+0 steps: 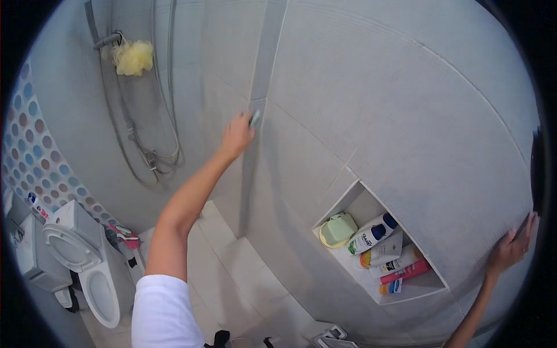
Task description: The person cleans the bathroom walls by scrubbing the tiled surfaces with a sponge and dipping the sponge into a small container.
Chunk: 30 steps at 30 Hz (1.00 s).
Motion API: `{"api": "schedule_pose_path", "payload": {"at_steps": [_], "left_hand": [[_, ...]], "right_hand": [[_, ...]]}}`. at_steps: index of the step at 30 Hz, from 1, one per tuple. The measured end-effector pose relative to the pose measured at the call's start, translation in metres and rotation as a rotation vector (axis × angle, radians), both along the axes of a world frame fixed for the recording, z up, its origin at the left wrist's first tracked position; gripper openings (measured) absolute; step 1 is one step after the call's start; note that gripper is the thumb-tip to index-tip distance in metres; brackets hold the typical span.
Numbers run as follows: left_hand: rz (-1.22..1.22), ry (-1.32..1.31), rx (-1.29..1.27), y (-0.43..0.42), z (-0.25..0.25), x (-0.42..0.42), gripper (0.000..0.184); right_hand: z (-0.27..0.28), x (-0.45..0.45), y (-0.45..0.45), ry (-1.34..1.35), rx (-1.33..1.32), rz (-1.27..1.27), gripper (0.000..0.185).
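My left hand is stretched out to the grey tiled wall near the vertical corner strip. Its fingers are closed round a small pale green object, most of it hidden, which touches or nearly touches the wall. At the far right, my right hand lies against the wall with its fingers spread, next to a dark edge, and holds nothing. Between the hands and lower down, a wall niche holds several bottles, a pink tube and a green box.
A yellow bath puff hangs by the shower hoses at the upper left. A toilet with its lid up and a washbasin stand at the lower left. Light floor tiles lie below my left arm.
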<state>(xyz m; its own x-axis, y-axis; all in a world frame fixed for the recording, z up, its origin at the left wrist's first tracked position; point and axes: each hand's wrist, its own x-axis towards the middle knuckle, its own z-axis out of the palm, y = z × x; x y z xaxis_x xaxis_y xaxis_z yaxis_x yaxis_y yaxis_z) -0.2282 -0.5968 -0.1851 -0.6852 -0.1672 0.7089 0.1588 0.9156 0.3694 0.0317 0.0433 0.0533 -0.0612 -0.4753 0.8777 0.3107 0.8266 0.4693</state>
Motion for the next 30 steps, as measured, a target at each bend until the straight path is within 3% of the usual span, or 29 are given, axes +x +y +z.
{"api": "schedule_pose_path", "payload": {"at_steps": [3,5,9,10,14,17,19,21,24,29,30], "left_hand": [[-0.042,0.461,0.092,0.024,0.088,0.004,0.050],[-0.183,0.621,0.027,0.033,0.105,-0.014,0.054],[-0.052,0.355,0.137,0.044,-0.015,-0.066,0.056],[-0.050,0.353,0.188,0.046,-0.055,-0.068,0.057],[0.024,0.093,0.317,0.050,-0.234,-0.055,0.058],[0.110,-0.049,0.535,0.064,-0.264,-0.050,0.047],[0.079,0.006,0.665,0.069,-0.243,-0.054,0.048],[-0.007,0.180,0.734,0.068,-0.182,-0.056,0.048],[-0.063,0.518,0.430,0.081,-0.076,-0.047,0.048],[0.107,0.235,0.362,0.083,-0.144,-0.046,0.053],[0.118,0.048,0.341,0.079,-0.151,-0.042,0.054]], "right_hand": [[0.000,0.002,0.019,-0.039,0.023,-0.026,0.044],[-0.004,0.000,0.037,-0.053,0.038,-0.068,0.043],[-0.017,0.004,0.125,-0.074,-0.148,0.005,0.043],[-0.012,0.009,0.145,-0.099,0.020,-0.029,0.044],[-0.002,-0.002,0.037,0.061,0.145,-0.148,0.047],[-0.004,-0.012,-0.014,0.134,0.212,-0.167,0.053],[0.000,-0.016,-0.032,0.129,0.231,-0.173,0.059],[-0.002,-0.015,-0.033,0.093,0.200,-0.179,0.062],[-0.004,-0.013,-0.031,0.081,0.178,-0.197,0.065],[-0.011,-0.018,-0.041,0.097,0.112,-0.136,0.066],[-0.012,-0.017,-0.044,0.092,0.082,-0.143,0.066]]}}
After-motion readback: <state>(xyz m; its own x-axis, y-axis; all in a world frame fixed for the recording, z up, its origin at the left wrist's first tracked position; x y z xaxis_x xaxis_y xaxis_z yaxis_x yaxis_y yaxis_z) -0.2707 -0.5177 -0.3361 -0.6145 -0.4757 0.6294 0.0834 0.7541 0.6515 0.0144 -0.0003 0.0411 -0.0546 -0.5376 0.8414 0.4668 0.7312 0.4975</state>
